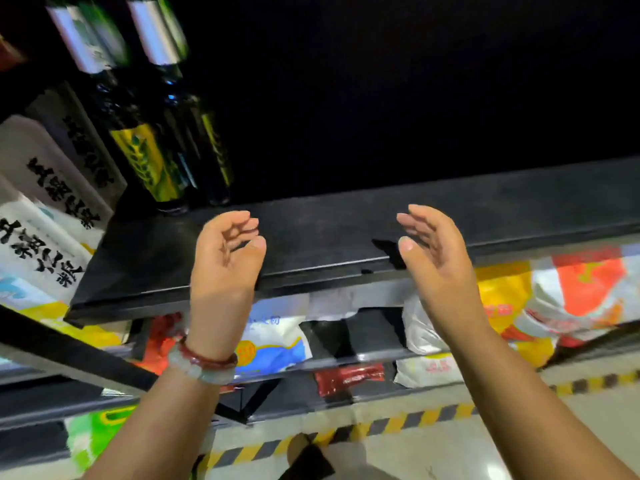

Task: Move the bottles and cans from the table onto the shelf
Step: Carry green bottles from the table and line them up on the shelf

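Dark shelving fills the frame, with a flat black metal shelf board (311,230) running across the middle and a black void behind it. At the upper left of the frame two tall dark green glass bottles with yellow labels (156,157) stand upright on the board's far left end, grouped tight against white cartons printed with black characters (52,188); this placement leaves the rest of the board free for further stock. Lower tiers hold colourful plastic bags (571,296), and yellow-and-black hazard tape (398,424) marks the floor along the bottom of the frame.

The left hand (225,258), centre-left, is raised in front of the board edge with palm turned inward and fingers loosely curled; its grip is relaxed and holds nothing. A red bead bracelet and a pale bead bracelet (204,362) sit on that wrist. The right hand (433,251), centre-right, mirrors it, fingers nearly straight, grip wide and empty. Both forearms rise from the bottom of the frame, well apart.

No table shows in this view, and motion blur possibly hides more bottles at the top left.
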